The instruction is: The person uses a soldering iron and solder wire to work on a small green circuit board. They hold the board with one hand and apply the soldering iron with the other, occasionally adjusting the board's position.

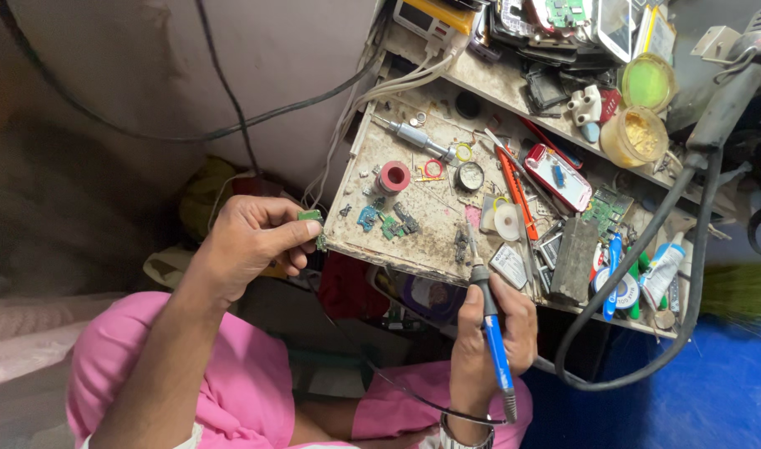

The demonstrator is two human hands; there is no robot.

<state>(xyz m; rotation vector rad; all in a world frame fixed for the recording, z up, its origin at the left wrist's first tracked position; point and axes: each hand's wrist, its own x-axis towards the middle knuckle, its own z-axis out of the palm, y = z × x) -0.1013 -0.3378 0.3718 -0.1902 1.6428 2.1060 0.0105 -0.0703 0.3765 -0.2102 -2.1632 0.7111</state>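
Note:
My left hand [249, 241] pinches a small green circuit board [312, 218] between thumb and fingers, just off the near left corner of the dirty workbench [413, 249]. My right hand [490, 333] is closed around a blue-handled soldering iron [490, 320], tip pointing up toward the bench's front edge. The iron's black cord loops down past my wrist. Small green and blue board pieces [386, 222] lie on the bench between the two hands.
A red tape roll [392, 177], a screwdriver-like tool [413, 135], an orange cutter [513, 185], a red-and-white phone [559, 176], two round tubs [642, 108] and a thick grey hose [646, 249] crowd the bench. Cables hang along the wall. My pink-clad legs are below.

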